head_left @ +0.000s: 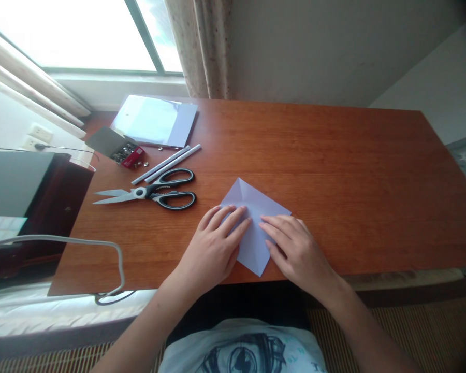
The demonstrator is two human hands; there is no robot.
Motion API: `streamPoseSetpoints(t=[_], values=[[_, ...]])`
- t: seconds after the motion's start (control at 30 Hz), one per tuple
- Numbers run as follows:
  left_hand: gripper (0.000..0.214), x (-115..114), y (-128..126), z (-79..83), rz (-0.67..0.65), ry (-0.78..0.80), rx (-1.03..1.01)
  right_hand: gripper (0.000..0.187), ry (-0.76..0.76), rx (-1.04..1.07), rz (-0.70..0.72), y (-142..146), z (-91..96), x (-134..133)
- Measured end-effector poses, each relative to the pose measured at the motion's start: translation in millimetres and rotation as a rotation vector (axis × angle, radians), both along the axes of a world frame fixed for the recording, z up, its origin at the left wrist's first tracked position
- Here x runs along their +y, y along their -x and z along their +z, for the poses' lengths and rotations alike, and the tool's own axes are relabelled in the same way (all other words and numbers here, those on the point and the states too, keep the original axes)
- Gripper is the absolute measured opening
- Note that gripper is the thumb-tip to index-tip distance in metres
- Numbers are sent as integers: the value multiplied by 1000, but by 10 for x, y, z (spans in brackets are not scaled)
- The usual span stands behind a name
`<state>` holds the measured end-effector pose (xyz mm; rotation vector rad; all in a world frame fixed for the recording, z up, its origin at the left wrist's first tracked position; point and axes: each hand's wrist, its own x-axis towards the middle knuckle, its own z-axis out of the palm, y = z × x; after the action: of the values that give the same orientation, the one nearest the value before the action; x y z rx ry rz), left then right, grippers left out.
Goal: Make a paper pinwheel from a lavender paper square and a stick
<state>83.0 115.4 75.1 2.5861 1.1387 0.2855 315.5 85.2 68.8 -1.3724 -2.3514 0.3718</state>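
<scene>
A pale lavender square of paper (255, 238) lies flat on the wooden table near its front edge, turned so its corners point away from and toward me. Faint crease lines run across it. My left hand (219, 241) rests on its left side with fingers stretched out. On the right side lies my right hand (291, 241), its fingers extended over the sheet and its thumb near the lower right edge. Both hands press the paper from above without gripping it. The left and right corners are partly hidden under the hands.
Black-handled scissors (149, 192) lie partly spread to the left. Behind them are two thin rolled sticks (173, 165), an open small box (130, 154) of metal pieces, and a stack of paper in clear wrap (151, 119). A white cable (118, 254) hangs over the table's left front.
</scene>
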Motion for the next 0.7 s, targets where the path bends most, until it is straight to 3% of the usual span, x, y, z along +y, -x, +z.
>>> streamPoseSetpoints(t=[0.33,0.7], values=[[48,121,6,-27,-67,29,-38,42,-19,-62,66,61,-94,322],[47,125,-37,66,5,-3,26,39,-40,-188,-3,28,-19,324]])
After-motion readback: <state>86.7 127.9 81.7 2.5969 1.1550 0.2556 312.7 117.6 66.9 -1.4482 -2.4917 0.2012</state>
